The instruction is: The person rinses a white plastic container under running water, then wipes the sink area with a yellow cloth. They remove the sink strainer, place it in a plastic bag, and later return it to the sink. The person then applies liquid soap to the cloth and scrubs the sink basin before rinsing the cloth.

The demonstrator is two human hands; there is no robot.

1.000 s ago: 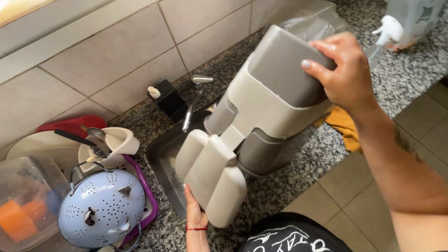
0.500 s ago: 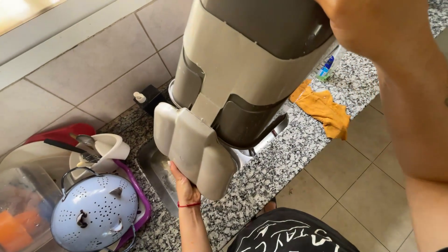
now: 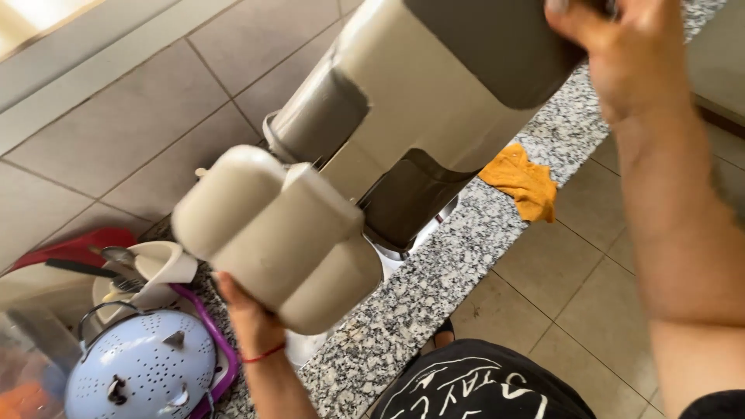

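I hold a large beige and grey plastic container (image 3: 403, 132), shaped like a bin with rounded compartments at its near end, tilted up over the granite counter (image 3: 458, 264). My right hand (image 3: 621, 54) grips its grey top end at the upper right. My left hand (image 3: 248, 318), with a red band on the wrist, supports the rounded beige end from below. The container fills the middle of the view and hides the sink area behind it.
A pale blue colander (image 3: 140, 372) lies upside down at lower left on a purple-rimmed item (image 3: 225, 349). Behind it are a white utensil holder (image 3: 155, 268) and a red object (image 3: 77, 248). An orange cloth (image 3: 528, 186) lies on the counter edge. Tiled wall behind, tiled floor at right.
The container has been lifted and swung closer to the camera, tilting more toward horizontal. My right hand rose to the top right corner; my left hand stays under the rounded end.
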